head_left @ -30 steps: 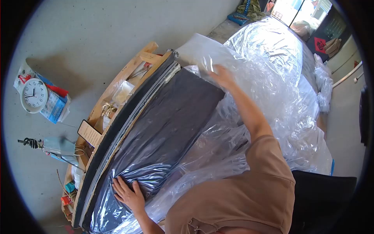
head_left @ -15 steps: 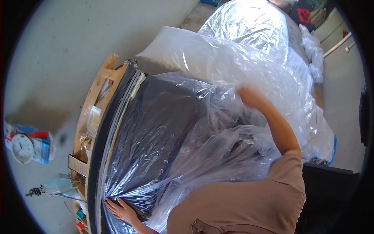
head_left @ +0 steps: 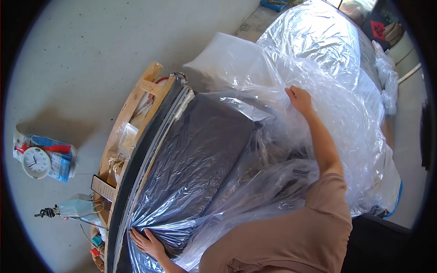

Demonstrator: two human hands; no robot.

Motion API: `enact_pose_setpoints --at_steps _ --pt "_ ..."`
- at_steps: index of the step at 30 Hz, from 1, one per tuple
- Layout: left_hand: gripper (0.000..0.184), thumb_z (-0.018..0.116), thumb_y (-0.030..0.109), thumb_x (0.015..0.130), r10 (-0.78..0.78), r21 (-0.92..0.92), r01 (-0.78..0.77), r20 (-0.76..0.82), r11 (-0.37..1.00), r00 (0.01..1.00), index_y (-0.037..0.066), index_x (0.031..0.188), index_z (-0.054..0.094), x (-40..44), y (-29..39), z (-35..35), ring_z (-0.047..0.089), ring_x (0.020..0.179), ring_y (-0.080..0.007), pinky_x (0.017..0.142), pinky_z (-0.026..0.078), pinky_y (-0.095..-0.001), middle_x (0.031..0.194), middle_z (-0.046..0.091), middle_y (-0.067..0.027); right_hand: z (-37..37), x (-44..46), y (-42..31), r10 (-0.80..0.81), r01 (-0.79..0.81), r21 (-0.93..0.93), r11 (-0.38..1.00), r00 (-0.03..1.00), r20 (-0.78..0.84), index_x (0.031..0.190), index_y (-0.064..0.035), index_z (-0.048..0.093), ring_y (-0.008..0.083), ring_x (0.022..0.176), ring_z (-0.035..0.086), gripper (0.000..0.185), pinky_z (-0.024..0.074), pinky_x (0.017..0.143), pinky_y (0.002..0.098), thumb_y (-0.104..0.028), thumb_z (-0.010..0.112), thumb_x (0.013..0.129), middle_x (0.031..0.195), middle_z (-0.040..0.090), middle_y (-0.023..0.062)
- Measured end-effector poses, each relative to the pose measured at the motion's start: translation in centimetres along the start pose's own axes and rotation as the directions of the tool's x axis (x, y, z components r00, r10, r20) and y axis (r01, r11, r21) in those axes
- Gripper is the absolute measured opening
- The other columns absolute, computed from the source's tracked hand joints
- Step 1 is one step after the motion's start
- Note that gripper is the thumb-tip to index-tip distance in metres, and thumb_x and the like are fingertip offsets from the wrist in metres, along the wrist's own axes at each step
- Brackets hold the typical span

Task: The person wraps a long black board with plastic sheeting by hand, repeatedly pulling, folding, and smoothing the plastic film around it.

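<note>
A: Where is the sheet (head_left: 350,118)?

B: It is the big, clear, crinkly thing. Part of it lies over the dark slab (head_left: 205,129). The rest bunches up in a puffy pile on the right of the view, next to a shiny silver heap (head_left: 314,45).

A: What does the left hand (head_left: 149,243) do?

B: It lies flat on the sheet, near the long edge of the slab. Its fingers are out straight and grip nothing. Lots of shiny creases fan out by it.

A: And the right hand (head_left: 300,99)?

B: It is past the far corner of the slab. Its fingers are curled tight on a bit of the sheet, and folds run away from there.

A: What else is near?

B: A wood rack (head_left: 132,105) runs along the slab's left side, with a dark strip (head_left: 144,143) between them. Small things lie in the rack. A round white clock (head_left: 36,162) is on the grey wall (head_left: 114,36).
</note>
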State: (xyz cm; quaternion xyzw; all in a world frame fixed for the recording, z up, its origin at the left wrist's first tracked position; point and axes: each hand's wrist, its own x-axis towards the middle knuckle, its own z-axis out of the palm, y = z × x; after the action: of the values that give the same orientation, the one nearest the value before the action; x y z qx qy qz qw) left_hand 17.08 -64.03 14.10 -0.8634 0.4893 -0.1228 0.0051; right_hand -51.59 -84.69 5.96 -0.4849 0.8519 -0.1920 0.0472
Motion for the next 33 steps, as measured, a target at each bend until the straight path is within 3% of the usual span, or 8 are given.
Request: enact_pose_setpoints --at_steps 3,5,6,12,22,26,31,33 --pt "0.058 0.03 0.051 0.093 -0.006 0.024 0.006 0.009 1.0 1.0 0.014 0.138 0.032 0.2 -0.2 0.2 0.029 0.131 -0.0284 0.103 0.021 -0.0486 0.143 0.03 -0.0098 -1.0 0.4 4.3 -0.128 0.174 -0.313 0.934 0.978 0.162 0.092 -0.0109 0.062 0.0308 0.085 0.061 0.016 0.0473 0.07 0.0427 -0.019 0.05 0.084 0.084 0.065 0.0095" --pt "0.058 0.031 0.05 0.093 -0.036 0.043 0.035 0.02 0.998 0.999 0.014 0.138 0.032 0.1 0.2 0.0 0.029 0.13 -0.0283 0.102 0.021 -0.0495 0.142 0.031 -0.01 -0.6 1.1 5.1 -0.369 0.105 -0.585 0.804 0.86 -0.353 0.112 -0.0134 0.055 0.0297 0.093 0.06 0.032 0.0486 0.074 0.0402 -0.012 0.046 0.082 0.096 0.064 0.0105" --pt "0.058 0.031 0.05 0.093 -0.037 0.041 0.036 0.019 0.999 0.999 0.014 0.138 0.032 0.1 0.2 0.0 0.029 0.13 -0.0283 0.102 0.021 -0.0495 0.142 0.031 -0.01 -4.6 0.9 -2.1 0.219 -0.135 -0.396 0.908 0.96 0.173 0.122 -0.0143 0.048 0.0292 0.101 0.056 0.046 0.0478 0.078 0.0418 -0.005 0.048 0.077 0.108 0.059 0.013" --pt "0.057 0.033 0.048 0.093 -0.025 -0.014 0.025 -0.001 1.0 1.0 0.013 0.137 0.033 0.0 0.3 0.0 0.03 0.13 -0.029 0.102 0.022 -0.0496 0.141 0.032 -0.011 7.1 -0.9 -9.2 -0.299 0.305 0.01 0.952 0.94 -0.162 0.086 -0.006 0.058 0.0278 0.08 0.059 0.021 0.0468 0.066 0.0385 -0.025 0.063 0.078 0.085 0.061 0.0117" --pt "0.059 0.029 0.051 0.092 -0.019 0.045 0.019 0.019 0.999 1.0 0.014 0.138 0.031 0.3 -0.1 0.3 0.028 0.131 -0.029 0.102 0.022 -0.0499 0.142 0.031 -0.0104 -2.7 -1.5 -4.7 -0.436 0.004 0.872 0.489 0.867 0.241 0.066 -0.0038 0.055 0.0119 0.061 0.051 0.032 0.0424 0.059 0.0292 -0.028 0.051 0.087 0.063 0.053 0.0012" --pt "0.06 0.029 0.053 0.092 -0.029 0.048 0.027 0.033 0.998 0.999 0.015 0.138 0.032 0.4 0.0 0.2 0.028 0.131 -0.0286 0.103 0.021 -0.0501 0.142 0.031 -0.0101 -3.5 1.3 -0.4 -0.226 0.237 0.015 0.971 0.903 0.365 0.076 -0.0011 0.057 0.0168 0.067 0.055 0.013 0.044 0.062 0.0298 -0.008 0.046 0.079 0.069 0.056 0.0104" --pt "0.057 0.033 0.048 0.093 0.006 0.006 -0.006 -0.001 1.0 1.0 0.012 0.137 0.032 0.2 0.4 -0.3 0.029 0.13 -0.0292 0.101 0.024 -0.0499 0.142 0.031 -0.0119 -5.7 0.9 -5.6 0.389 0.173 0.964 0.202 0.889 -0.241 0.08 -0.0068 0.059 0.0115 0.065 0.054 0.019 0.044 0.059 0.0272 -0.02 0.049 0.09 0.074 0.059 0.0031" --pt "0.059 0.032 0.051 0.092 -0.008 0.026 0.008 0.012 1.0 1.0 0.012 0.137 0.032 0.3 0.2 0.0 0.028 0.131 -0.0295 0.102 0.022 -0.0525 0.142 0.031 -0.0121 -1.0 0.7 -5.0 0.076 -0.196 0.808 0.556 0.98 0.185 0.079 -0.0078 0.059 0.0113 0.063 0.052 0.032 0.0418 0.05 0.031 -0.034 0.045 0.091 0.069 0.056 0.001"
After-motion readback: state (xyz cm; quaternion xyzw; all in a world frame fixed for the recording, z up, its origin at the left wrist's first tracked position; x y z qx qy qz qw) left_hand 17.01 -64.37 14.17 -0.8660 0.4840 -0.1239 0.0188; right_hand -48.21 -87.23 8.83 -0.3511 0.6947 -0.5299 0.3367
